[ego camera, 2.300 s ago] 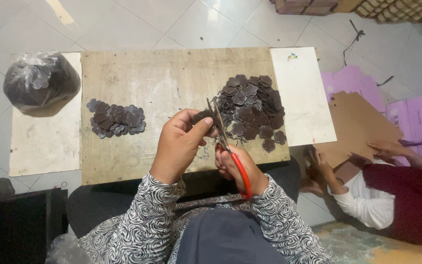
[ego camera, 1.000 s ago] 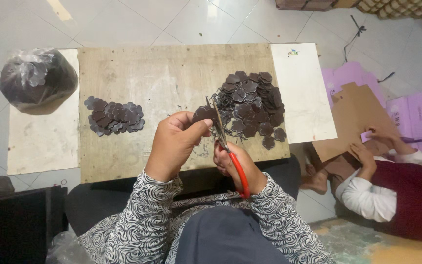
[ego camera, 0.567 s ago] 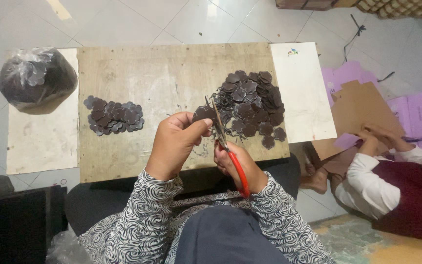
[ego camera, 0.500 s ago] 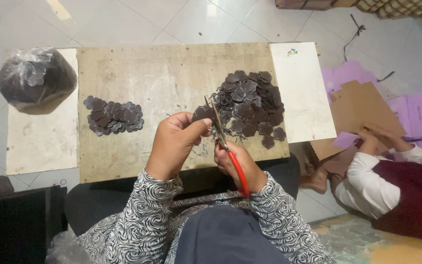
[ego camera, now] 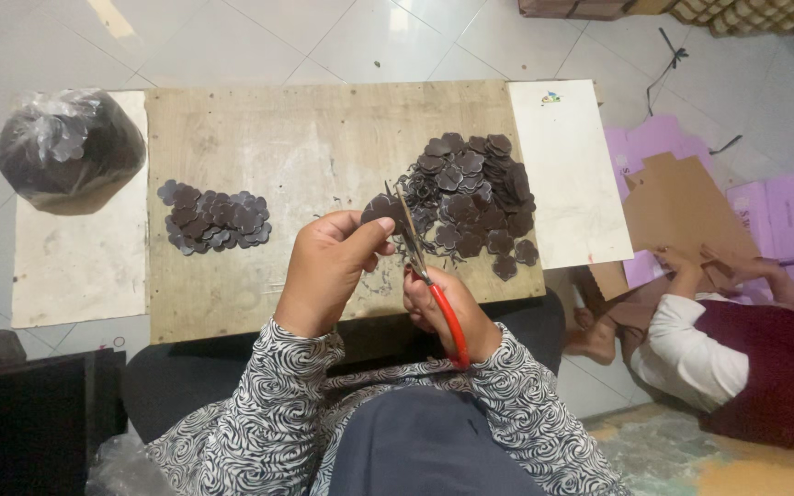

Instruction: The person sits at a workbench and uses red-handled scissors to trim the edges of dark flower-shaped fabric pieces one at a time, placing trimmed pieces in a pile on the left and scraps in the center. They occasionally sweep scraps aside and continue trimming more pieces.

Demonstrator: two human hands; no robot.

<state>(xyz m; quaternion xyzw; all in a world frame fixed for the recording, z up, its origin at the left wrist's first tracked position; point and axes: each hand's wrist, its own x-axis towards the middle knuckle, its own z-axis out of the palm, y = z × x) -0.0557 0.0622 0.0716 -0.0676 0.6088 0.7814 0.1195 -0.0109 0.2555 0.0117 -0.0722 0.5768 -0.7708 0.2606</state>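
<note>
Little has moved since the earlier frame; the co-worker at right has leaned lower. The left hand (ego camera: 328,271) pinches a dark piece (ego camera: 380,209); the right hand (ego camera: 443,312) grips red scissors (ego camera: 425,271) at frame centre. Small pile (ego camera: 216,219) left looks trimmed; the larger pile (ego camera: 475,197) right remains.

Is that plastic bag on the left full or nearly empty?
Full. The clear plastic bag bulges into a rounded bundle packed with dark pieces, its top gathered shut, resting on the pale board.
</note>
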